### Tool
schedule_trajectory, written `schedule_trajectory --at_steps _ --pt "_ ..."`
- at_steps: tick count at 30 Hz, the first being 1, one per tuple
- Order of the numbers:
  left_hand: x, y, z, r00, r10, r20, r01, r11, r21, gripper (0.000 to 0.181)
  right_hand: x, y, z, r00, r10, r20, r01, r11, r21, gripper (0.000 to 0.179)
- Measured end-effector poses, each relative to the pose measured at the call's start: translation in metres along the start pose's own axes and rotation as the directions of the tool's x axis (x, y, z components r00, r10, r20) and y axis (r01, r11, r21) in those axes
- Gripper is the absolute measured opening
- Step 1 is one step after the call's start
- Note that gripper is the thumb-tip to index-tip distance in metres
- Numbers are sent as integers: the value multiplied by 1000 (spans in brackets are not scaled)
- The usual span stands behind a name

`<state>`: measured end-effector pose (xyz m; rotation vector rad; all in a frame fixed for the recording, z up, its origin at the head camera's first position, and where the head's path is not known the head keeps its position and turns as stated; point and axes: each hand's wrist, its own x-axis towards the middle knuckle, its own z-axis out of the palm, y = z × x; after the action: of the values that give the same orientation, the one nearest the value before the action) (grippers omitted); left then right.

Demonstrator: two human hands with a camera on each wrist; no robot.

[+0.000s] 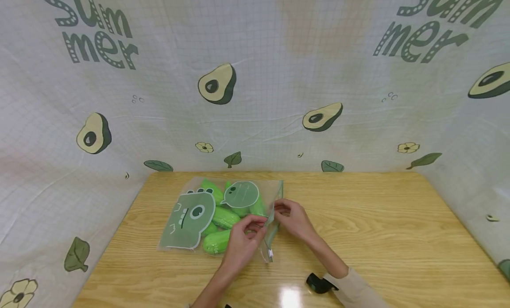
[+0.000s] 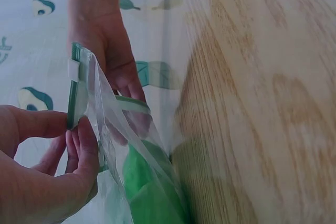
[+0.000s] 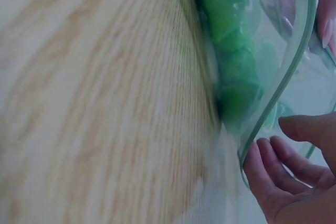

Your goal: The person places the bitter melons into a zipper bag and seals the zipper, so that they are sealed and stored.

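Observation:
A clear plastic slider bag (image 1: 185, 226), printed with a green cartoon monster, lies flat with its mouth toward the right. Several bright green rounded things (image 1: 225, 217) are inside it. My left hand (image 1: 244, 238) pinches one green zip strip (image 2: 74, 93) of the mouth between thumb and fingers, lifting it. On the other side of the mouth, my right hand (image 1: 295, 220) holds the zip edge with curled fingers. The two strips stand apart between my hands. At the near end of the zip sits the white slider (image 1: 270, 253).
The bag rests on a wood-grain table (image 1: 358, 210). A pale cloth (image 1: 271, 100) with avocado prints hangs behind and at both sides. A black wrist strap part (image 1: 317, 283) shows by the right sleeve (image 1: 352, 288).

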<state>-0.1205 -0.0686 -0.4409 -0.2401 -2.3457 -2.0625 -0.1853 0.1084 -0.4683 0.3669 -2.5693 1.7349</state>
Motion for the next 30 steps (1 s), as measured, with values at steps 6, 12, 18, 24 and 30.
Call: schedule_trajectory --at_steps 6,12,18,24,30 --pt "-1 -2 2 999 33 4 -33 999 20 20 -5 -1 -6 1000 -2 -20 3 1000 28 17" --pt "-2 -4 5 999 22 24 -22 999 35 22 -10 1 -11 1000 5 -20 -5 1000 21 16" --pt "-6 -6 6 998 15 58 -16 1000 26 23 -16 4 -13 999 26 -36 -25 1000 15 14" --pt "-9 -7 6 996 14 86 -16 1000 26 23 -22 2 -15 998 36 -52 -36 999 5 13" --pt "-12 -10 4 995 11 96 -17 998 59 20 -28 1 -17 996 72 -59 -74 997 -32 10"
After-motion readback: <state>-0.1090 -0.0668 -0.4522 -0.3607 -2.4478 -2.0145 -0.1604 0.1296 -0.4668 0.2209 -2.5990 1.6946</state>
